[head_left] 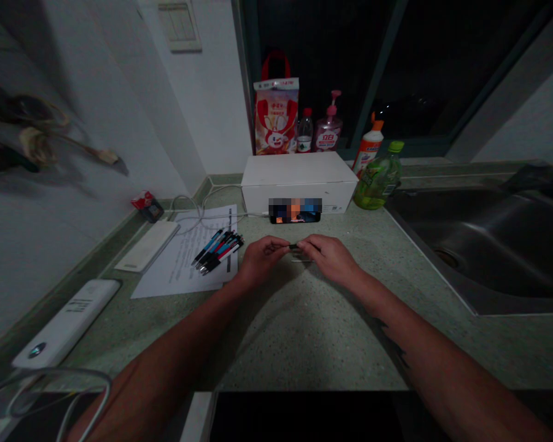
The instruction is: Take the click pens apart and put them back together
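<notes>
My left hand [261, 256] and my right hand [328, 255] meet over the green speckled counter [304, 331], both pinched on the ends of a thin dark pen [294, 247] held level between them. A thin pale rod-like piece [303, 261] lies on the counter just under the hands. Left of my left hand, several pens [218, 250] in blue, red and black lie in a bunch on a sheet of paper [184, 261]. A phone [295, 210] leans against a white box [298, 179] just beyond the hands.
A steel sink [483, 239] fills the right side. A green bottle [378, 177], an orange-capped bottle [368, 147], a pump bottle [329, 130] and a snack bag [276, 116] stand at the back. White cable [198, 212], flat white pad [148, 245] and power bank [67, 322] lie left.
</notes>
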The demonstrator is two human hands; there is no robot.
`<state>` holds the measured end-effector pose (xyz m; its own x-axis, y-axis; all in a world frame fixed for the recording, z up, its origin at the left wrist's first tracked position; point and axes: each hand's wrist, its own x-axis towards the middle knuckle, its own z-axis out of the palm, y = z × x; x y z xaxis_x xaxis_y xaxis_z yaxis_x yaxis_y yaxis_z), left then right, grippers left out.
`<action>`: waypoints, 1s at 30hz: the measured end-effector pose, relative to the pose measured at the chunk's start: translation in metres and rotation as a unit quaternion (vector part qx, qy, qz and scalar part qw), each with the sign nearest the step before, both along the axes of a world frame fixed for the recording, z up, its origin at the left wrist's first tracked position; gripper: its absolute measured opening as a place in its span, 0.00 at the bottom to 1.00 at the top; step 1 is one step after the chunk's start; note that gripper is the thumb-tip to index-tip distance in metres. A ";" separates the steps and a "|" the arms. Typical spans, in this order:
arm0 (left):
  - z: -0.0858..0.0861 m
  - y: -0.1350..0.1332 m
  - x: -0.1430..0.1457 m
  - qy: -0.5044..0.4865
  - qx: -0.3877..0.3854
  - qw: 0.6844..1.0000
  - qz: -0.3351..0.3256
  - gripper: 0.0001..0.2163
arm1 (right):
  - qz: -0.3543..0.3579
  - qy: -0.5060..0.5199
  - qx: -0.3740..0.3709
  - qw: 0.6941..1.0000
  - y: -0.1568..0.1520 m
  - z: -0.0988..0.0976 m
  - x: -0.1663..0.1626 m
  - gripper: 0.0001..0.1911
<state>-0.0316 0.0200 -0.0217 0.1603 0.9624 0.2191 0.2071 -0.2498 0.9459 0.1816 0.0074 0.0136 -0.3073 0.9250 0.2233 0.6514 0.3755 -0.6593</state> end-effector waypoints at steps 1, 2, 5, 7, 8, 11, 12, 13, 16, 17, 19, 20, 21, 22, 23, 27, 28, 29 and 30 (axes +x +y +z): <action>-0.001 0.000 0.000 0.002 0.001 1.000 0.002 0.07 | -0.001 0.005 -0.001 1.000 0.000 0.001 0.000 0.06; -0.001 0.000 0.000 0.004 0.001 1.000 0.005 0.07 | 0.000 0.012 0.000 1.000 -0.001 0.001 0.000 0.07; -0.003 0.000 0.001 0.012 0.002 1.000 0.011 0.07 | 0.006 0.013 0.004 1.000 -0.001 0.001 0.001 0.06; -0.003 0.000 0.001 0.011 0.001 1.000 0.014 0.06 | 0.010 -0.003 0.004 1.000 0.000 0.001 0.001 0.08; -0.003 0.000 0.002 0.010 -0.001 1.000 0.016 0.06 | 0.008 -0.006 0.004 1.000 0.000 0.000 0.001 0.09; -0.002 0.000 0.002 0.008 -0.011 1.000 0.025 0.06 | 0.003 0.003 0.003 1.000 0.001 -0.002 0.001 0.06; -0.001 0.000 0.003 0.009 -0.014 1.000 0.026 0.06 | 0.005 0.006 0.002 1.000 0.001 -0.002 0.001 0.08; 0.000 0.000 0.002 0.012 -0.014 0.999 0.026 0.06 | 0.008 0.003 0.002 1.000 0.001 -0.002 0.001 0.08; 0.004 -0.002 0.002 0.031 -0.010 0.999 0.018 0.04 | 0.018 -0.043 0.005 0.999 0.001 0.001 0.001 0.09; 0.004 -0.003 0.002 0.042 -0.009 0.999 0.014 0.03 | 0.016 -0.064 0.004 0.998 0.001 0.002 0.001 0.13; 0.005 -0.004 0.002 0.071 -0.010 0.997 0.003 0.03 | 0.010 -0.105 -0.003 0.994 0.001 0.003 0.001 0.17; 0.006 -0.005 0.002 0.091 -0.009 0.996 -0.005 0.02 | 0.006 -0.118 -0.006 0.993 0.002 0.004 0.002 0.17; 0.006 -0.006 0.002 0.114 -0.003 0.993 -0.013 0.03 | 0.000 -0.126 -0.005 0.992 0.002 0.004 0.003 0.17; 0.006 -0.007 0.002 0.140 0.008 0.990 -0.022 0.03 | -0.008 -0.131 -0.003 0.991 0.003 0.004 0.004 0.17; 0.006 -0.009 0.003 0.168 0.025 0.985 -0.034 0.04 | -0.018 -0.136 -0.001 0.991 0.003 0.004 0.006 0.16; 0.007 -0.014 0.005 0.270 0.105 0.952 -0.094 0.06 | -0.038 -0.163 -0.009 0.986 0.005 0.006 0.013 0.10; 0.007 -0.015 0.005 0.285 0.113 0.946 -0.107 0.07 | -0.033 -0.172 -0.016 0.984 0.005 0.006 0.014 0.08; 0.007 -0.015 0.006 0.295 0.117 0.941 -0.115 0.06 | -0.026 -0.180 -0.023 0.983 0.005 0.006 0.015 0.06; 0.006 -0.015 0.006 0.298 0.120 0.940 -0.116 0.06 | -0.018 -0.186 -0.029 0.982 0.005 0.006 0.015 0.05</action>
<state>-0.0258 0.0051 -0.0153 0.5226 0.8210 0.2300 0.5961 -0.5447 0.5899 0.1969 0.0128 0.0201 -0.3251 0.9445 0.0474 0.8635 0.3169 -0.3923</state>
